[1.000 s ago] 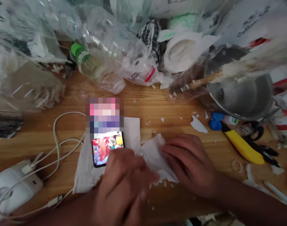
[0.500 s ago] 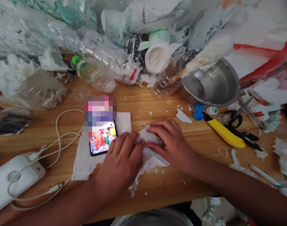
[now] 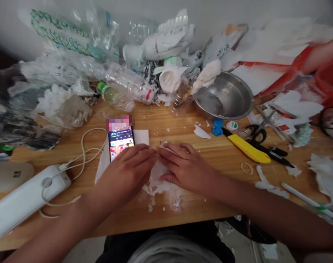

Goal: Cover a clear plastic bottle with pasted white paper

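A crumpled piece of thin white paper (image 3: pixel 158 175) lies on the table between my hands, its lower edge ragged. My left hand (image 3: pixel 130 164) is at the paper's left side, fingers bent and close together at its upper edge; its thumb is mostly hidden. From the right, my right hand (image 3: pixel 186 166) has its fingers curved over the top of the same paper, with the thumb lower down. The fingertips of both hands nearly meet there, covering part of the paper. Beside my left hand is a lit phone (image 3: pixel 120 140), its lower part hidden by that hand.
A power bank-like white block (image 3: pixel 29 199) with cables sits left. Plastic bottles (image 3: pixel 128 82) and scraps crowd the back. A metal bowl (image 3: pixel 226 96), a yellow-handled cutter (image 3: pixel 248 148), scissors (image 3: pixel 259 133), blue caps (image 3: pixel 217 127) and a white pen (image 3: pixel 305 199) are at right.
The view has tilted up and shows more of the back. My right hand has flattened further over the paper, and my left fingers have drawn closer together. White bits appear blurred below the paper.
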A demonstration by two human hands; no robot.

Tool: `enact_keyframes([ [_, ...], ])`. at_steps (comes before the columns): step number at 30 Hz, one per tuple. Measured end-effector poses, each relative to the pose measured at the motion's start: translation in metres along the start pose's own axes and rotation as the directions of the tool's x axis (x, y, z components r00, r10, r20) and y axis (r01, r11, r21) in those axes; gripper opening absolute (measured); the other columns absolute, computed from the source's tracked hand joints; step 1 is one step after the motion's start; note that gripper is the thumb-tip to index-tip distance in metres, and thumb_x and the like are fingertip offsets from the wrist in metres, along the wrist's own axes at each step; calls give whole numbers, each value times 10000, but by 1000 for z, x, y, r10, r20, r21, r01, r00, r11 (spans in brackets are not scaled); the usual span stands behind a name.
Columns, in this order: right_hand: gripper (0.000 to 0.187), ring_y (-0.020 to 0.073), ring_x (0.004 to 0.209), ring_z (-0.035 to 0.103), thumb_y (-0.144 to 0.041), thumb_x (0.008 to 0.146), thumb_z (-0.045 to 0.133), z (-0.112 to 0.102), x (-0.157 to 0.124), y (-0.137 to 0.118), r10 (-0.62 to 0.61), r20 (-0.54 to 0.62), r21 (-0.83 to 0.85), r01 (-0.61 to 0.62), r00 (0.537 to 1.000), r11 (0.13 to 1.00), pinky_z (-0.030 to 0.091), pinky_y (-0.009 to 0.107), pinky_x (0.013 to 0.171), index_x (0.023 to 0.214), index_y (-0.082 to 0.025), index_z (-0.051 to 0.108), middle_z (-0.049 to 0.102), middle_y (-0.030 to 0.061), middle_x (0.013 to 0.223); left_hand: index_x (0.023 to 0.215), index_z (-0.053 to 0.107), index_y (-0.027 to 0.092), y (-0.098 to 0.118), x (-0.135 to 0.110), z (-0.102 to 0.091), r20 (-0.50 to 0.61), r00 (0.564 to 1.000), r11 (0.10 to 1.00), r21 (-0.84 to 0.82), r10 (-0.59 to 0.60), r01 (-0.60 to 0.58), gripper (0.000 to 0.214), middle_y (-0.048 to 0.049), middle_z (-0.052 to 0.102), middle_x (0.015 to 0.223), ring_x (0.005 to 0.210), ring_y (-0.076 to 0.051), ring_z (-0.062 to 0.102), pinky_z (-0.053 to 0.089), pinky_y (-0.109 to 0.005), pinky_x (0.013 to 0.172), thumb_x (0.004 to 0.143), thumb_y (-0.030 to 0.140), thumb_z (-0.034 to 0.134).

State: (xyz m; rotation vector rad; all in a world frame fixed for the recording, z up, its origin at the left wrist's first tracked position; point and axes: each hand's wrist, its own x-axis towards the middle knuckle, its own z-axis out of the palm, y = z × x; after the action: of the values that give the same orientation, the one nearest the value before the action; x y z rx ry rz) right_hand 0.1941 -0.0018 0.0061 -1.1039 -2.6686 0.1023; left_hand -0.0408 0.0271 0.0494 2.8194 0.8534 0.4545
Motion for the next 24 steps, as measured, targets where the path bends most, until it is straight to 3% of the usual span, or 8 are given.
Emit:
enact_keyframes([
  [3, 588, 276, 1433, 415, -522, 1021, 475, -1, -3, -7, 25, 30, -12, -25, 999, 1000, 407, 494, 1086, 1410, -85, 537, 523, 122, 1518, 1306, 613, 73, 12, -14, 14, 69, 997, 995, 88, 41, -47, 355, -152, 646, 1387, 1292, -291, 590, 539, -456, 1036, 964, 119, 531],
  [9, 655, 272, 1506, 319, -505, 1044, 392, 8, -10, -6, 30, 55, -2, -30, 998, 1000, 366, 492, 1178, 1501, -36, 416, 383, 150, 1604, 1276, 645, 86, 12, -32, 25, 36, 998, 987, 147, 59, -63, 334, -151, 663, 1366, 1284, -307, 616, 550, -484, 1031, 991, 218, 531],
  [13, 805, 312, 1551, 200, -607, 1016, 375, 9, -17, -1, 18, 88, 7, -19, 996, 1000, 293, 532, 1231, 1560, -20, 285, 259, 168, 1650, 1303, 625, 89, 6, -35, 30, -10, 995, 987, 126, 101, -99, 372, -155, 661, 1368, 1303, -306, 603, 536, -479, 1047, 979, 265, 571],
  [17, 824, 332, 1567, 112, -619, 1018, 338, -3, -15, -12, 32, 82, 22, -34, 996, 999, 268, 568, 1237, 1569, -12, 250, 171, 173, 1669, 1342, 593, 91, 0, -37, 35, -40, 993, 986, 129, 114, -108, 436, -162, 641, 1391, 1310, -313, 595, 517, -479, 1064, 979, 332, 578],
  [20, 774, 304, 1569, 126, -597, 1031, 325, -7, -7, -25, 79, 60, 5, -79, 995, 997, 250, 543, 1256, 1558, -32, 296, 219, 139, 1664, 1371, 567, 73, 0, -43, 34, -51, 991, 984, 128, 128, -120, 503, -191, 624, 1404, 1320, -353, 578, 498, -507, 1069, 977, 386, 578],
  [22, 752, 292, 1563, 164, -586, 1034, 335, -3, -2, -29, 109, 61, -18, -108, 992, 994, 243, 525, 1265, 1540, -31, 340, 262, 139, 1652, 1380, 579, 128, 10, -50, 32, -114, 988, 995, 11, 101, -101, 526, -178, 639, 1390, 1303, -364, 588, 505, -500, 1044, 960, 445, 595],
  [23, 752, 294, 1560, 174, -587, 1031, 347, 0, -1, -30, 119, 65, -27, -117, 991, 993, 243, 524, 1267, 1534, -28, 353, 269, 146, 1648, 1370, 597, 200, 19, -53, 30, -166, 983, 989, -114, 78, -97, 530, -138, 673, 1349, 1271, -353, 611, 525, -482, 1011, 945, 516, 590],
  [24, 756, 298, 1559, 179, -588, 1027, 361, 3, -1, -29, 120, 72, -32, -118, 990, 992, 245, 527, 1266, 1532, -27, 356, 269, 152, 1647, 1304, 641, 304, 30, -57, 29, -195, 980, 931, -361, -23, -50, 449, -69, 714, 1269, 1203, -303, 652, 548, -436, 975, 923, 539, 614],
])
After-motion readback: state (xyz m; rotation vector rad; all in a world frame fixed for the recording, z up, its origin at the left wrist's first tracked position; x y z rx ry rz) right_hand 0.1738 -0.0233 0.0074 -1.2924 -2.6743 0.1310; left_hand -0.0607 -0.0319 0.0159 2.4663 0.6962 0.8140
